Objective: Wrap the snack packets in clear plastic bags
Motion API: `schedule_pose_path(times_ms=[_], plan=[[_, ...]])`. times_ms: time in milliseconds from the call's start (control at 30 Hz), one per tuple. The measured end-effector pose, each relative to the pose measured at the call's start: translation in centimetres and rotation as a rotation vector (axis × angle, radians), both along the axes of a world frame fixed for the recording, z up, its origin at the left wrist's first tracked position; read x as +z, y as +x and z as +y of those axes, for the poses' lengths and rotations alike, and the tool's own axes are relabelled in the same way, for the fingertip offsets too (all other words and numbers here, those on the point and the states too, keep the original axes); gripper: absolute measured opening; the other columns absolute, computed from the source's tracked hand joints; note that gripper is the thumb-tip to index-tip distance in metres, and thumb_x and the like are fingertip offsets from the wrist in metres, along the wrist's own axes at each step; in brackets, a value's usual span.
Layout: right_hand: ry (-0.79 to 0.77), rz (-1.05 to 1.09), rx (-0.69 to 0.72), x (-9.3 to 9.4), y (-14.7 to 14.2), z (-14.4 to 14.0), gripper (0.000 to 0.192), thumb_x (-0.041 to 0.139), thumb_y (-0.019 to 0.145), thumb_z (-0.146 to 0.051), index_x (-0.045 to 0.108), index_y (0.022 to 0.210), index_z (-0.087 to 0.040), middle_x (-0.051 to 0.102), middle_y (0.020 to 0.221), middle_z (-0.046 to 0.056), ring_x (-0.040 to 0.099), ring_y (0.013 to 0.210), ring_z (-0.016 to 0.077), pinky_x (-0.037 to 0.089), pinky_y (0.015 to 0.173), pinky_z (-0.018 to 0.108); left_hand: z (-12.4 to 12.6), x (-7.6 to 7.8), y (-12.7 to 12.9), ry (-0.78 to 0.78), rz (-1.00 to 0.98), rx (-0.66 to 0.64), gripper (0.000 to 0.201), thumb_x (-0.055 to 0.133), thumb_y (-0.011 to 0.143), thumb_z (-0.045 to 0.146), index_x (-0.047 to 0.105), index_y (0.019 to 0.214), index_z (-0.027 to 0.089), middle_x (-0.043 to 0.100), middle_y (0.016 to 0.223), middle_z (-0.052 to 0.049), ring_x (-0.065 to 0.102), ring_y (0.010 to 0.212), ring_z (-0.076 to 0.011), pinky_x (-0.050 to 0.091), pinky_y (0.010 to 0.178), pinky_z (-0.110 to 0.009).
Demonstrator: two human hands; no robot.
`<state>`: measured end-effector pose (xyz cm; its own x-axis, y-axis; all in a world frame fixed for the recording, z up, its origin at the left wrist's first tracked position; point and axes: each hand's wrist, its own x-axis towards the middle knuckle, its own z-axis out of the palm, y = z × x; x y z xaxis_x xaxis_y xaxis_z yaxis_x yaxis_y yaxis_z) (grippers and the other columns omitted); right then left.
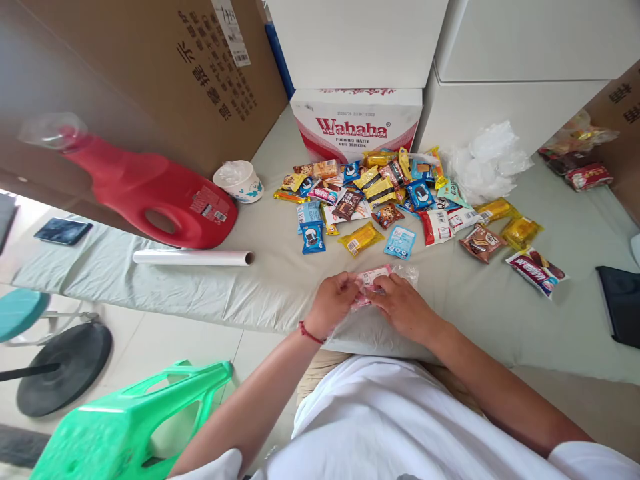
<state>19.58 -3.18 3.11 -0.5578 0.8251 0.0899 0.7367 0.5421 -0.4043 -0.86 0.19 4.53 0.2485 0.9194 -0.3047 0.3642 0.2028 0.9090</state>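
Low at the front edge of the covered surface, my left hand (333,303) and my right hand (405,308) are closed on a pink packet (374,275). Clear plastic (407,275) crinkles around the packet; whether it is a separate bag I cannot tell. Fingers hide much of the packet. Just beyond lies a heap of wrapped snacks, with a light blue sachet (400,242), a yellow packet (361,240) and a dark blue packet (313,237) nearest. A purple-and-white snack bar (537,271) rests to the right.
Crumpled clear bags (487,163) sit right of the heap, before white boxes (505,110). A Wahaba-style "Wahaha" carton (357,123) stands behind. Leftward are a paper bowl (240,183), a red jug (165,187), a white roll (193,258) and a green stool (110,427).
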Motion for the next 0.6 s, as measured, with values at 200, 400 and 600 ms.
schedule_pose_path(times_ms=[200,400,600], plan=[[-0.115,0.424,-0.148,0.5,4.8,0.5,0.027,0.051,0.103,-0.025,0.07,0.122,-0.026,0.069,0.113,0.008,0.062,0.104,0.0235,0.052,0.092,0.04,-0.1,-1.8,2.0,0.35,0.273,-0.093,0.036,0.047,0.088,0.011,0.079,0.103,0.021,0.075,0.098,-0.006,0.07,0.089,-0.0189,0.056,0.082,-0.033],[-0.065,0.127,-0.513,-2.3,6.6,3.1,0.031,0.077,0.086,-0.033,0.072,0.113,-0.017,0.065,0.1,0.013,0.055,0.097,0.0304,0.048,0.087,0.044,-0.5,-1.9,2.5,0.478,0.44,-0.047,0.032,0.055,0.087,0.012,0.081,0.101,0.023,0.071,0.097,-0.006,0.067,0.093,-0.0215,0.056,0.086,-0.037],[-0.092,0.292,-0.514,-1.7,5.2,1.9,0.004,0.066,0.091,-0.022,0.066,0.087,-0.021,0.063,0.099,0.007,0.058,0.092,0.0228,0.047,0.084,0.036,-0.4,-2.8,2.7,0.572,0.468,0.11,0.034,0.068,0.08,0.023,0.074,0.113,0.022,0.058,0.113,-0.01,0.058,0.107,-0.0274,0.052,0.095,-0.046]])
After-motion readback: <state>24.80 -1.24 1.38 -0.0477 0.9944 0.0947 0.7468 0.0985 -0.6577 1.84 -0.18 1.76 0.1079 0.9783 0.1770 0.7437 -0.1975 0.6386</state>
